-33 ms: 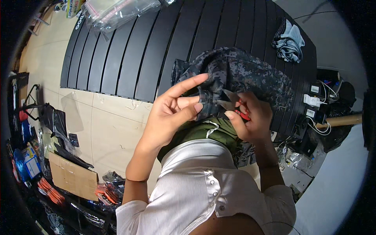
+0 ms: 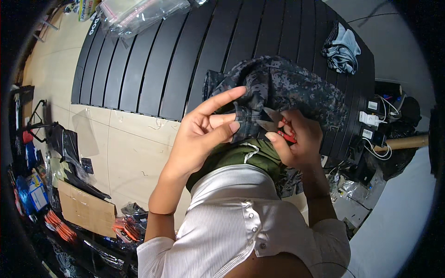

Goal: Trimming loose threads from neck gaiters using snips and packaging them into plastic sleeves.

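Observation:
A dark blue-grey camouflage garment lies on the black slatted table, its near edge hanging toward my lap. My left hand pinches a hemmed edge of the garment between the thumb and a bent finger, while its index finger points out over the cloth. In my right hand is a pair of red-handled thread snips, gripped with the fingers around the handles. Their two pointed blades are spread apart and face left, close to the pinched hem. Whether the blades touch the cloth, I cannot tell.
On the black table, clear plastic bags lie at the far left and a folded light-blue and dark cloth at the far right. Power adapters with white cables sit beyond its right end. A cardboard sheet and wrapped goods are at lower left.

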Tool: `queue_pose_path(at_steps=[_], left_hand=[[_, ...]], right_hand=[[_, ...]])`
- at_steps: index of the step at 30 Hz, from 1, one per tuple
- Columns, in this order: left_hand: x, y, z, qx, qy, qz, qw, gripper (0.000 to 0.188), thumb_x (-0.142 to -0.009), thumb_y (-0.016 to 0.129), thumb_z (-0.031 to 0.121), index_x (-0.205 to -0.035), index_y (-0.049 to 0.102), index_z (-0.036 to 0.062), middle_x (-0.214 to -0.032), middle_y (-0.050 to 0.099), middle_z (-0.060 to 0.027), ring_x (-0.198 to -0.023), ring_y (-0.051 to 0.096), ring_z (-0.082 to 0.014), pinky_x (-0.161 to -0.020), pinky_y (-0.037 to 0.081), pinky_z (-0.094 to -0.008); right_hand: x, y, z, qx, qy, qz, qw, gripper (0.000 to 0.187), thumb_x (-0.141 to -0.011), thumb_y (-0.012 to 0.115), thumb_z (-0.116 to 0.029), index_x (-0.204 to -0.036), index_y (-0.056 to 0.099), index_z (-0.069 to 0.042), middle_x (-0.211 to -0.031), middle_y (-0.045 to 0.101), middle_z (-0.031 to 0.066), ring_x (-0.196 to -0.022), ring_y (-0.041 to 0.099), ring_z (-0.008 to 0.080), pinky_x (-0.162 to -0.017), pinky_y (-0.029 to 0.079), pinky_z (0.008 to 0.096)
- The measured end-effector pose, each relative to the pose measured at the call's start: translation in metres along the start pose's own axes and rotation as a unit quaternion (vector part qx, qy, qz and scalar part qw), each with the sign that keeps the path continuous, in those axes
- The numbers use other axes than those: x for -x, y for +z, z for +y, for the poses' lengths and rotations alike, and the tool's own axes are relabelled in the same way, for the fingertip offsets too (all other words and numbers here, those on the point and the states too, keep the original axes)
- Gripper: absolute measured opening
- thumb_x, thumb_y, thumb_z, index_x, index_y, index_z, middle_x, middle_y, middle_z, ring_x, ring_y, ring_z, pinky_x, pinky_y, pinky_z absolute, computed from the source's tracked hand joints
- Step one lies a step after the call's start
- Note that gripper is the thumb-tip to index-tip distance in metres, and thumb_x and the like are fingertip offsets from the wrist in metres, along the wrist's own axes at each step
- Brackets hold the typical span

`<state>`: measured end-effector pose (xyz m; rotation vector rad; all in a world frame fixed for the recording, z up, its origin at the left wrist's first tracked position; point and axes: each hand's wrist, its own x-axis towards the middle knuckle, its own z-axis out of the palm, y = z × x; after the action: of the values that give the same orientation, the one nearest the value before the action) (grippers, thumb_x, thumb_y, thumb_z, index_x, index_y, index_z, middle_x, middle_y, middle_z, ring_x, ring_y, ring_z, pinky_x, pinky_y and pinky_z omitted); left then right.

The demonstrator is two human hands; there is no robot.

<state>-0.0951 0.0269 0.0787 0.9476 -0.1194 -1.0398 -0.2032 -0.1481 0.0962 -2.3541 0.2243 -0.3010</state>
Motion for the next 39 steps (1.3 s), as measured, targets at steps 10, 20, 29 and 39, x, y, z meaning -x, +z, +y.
queue_pose_path(at_steps=[10, 20, 29, 39], left_hand=[[-0.001, 0.002, 0.003, 0.049, 0.009, -0.023, 0.999, 0.056, -0.081, 0.051, -0.009, -0.134, 0.034, 0.0008, -0.090, 0.064, -0.0038, -0.075, 0.054, -0.0006, -0.067, 0.042, -0.0135], [0.000, 0.002, 0.002, 0.024, 0.031, -0.017, 0.999, 0.056, -0.083, 0.048, -0.009, -0.135, 0.032, 0.0004, -0.095, 0.064, -0.0057, -0.084, 0.056, -0.0043, -0.075, 0.043, -0.0158], [0.002, 0.001, 0.001, -0.014, 0.045, -0.016, 0.999, 0.056, -0.083, 0.048, -0.009, -0.136, 0.032, 0.0013, -0.096, 0.064, -0.0051, -0.084, 0.055, -0.0027, -0.075, 0.042, -0.0152], [0.004, 0.007, 0.004, -0.052, 0.036, -0.004, 0.998, 0.053, -0.084, 0.048, -0.008, -0.135, 0.033, 0.0010, -0.092, 0.063, -0.0029, -0.082, 0.054, -0.0019, -0.073, 0.042, -0.0150]], right_hand=[[0.001, 0.000, -0.003, 0.109, -0.078, -0.039, 0.990, 0.037, -0.067, 0.075, -0.032, -0.084, 0.054, -0.007, -0.063, 0.057, 0.0066, -0.050, 0.058, 0.0221, -0.046, 0.045, 0.0301], [0.006, 0.000, -0.001, 0.129, -0.084, -0.048, 0.987, 0.034, -0.066, 0.075, -0.020, -0.087, 0.056, -0.002, -0.066, 0.059, 0.0089, -0.052, 0.058, 0.0218, -0.049, 0.047, 0.0281], [0.007, 0.001, -0.002, 0.126, -0.098, -0.028, 0.987, 0.036, -0.064, 0.076, -0.021, -0.088, 0.056, -0.003, -0.066, 0.058, 0.0091, -0.052, 0.057, 0.0237, -0.049, 0.046, 0.0287], [0.004, 0.000, -0.003, 0.155, -0.119, -0.043, 0.980, 0.036, -0.064, 0.076, -0.022, -0.087, 0.057, -0.003, -0.065, 0.057, 0.0087, -0.052, 0.056, 0.0235, -0.048, 0.045, 0.0287]])
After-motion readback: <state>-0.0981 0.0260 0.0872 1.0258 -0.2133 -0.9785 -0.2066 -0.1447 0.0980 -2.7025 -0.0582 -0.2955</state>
